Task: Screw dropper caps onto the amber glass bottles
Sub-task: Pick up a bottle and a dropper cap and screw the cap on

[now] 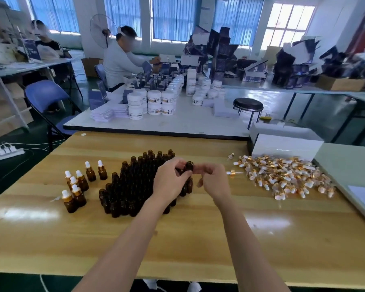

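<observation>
The left hand (171, 181), fingers clamped on an uncapped amber bottle (189, 166), holds it above the bottle cluster (131, 186) on the tabletop (198, 239). The right hand (214, 182) is beside that bottle, its fingers blurred, so their grip cannot be told. The dropper caps (282, 175) lie right of the cluster.

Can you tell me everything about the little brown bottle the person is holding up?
The held bottle is small, round and dark amber, like glass. Its mouth is open, with no cap on. It is about upright, over the crowd of uncapped bottles on the wooden table. The left hand grips it with fingers and thumb. The right hand is close beside it, but blurred, so I cannot tell if it touches.
</observation>
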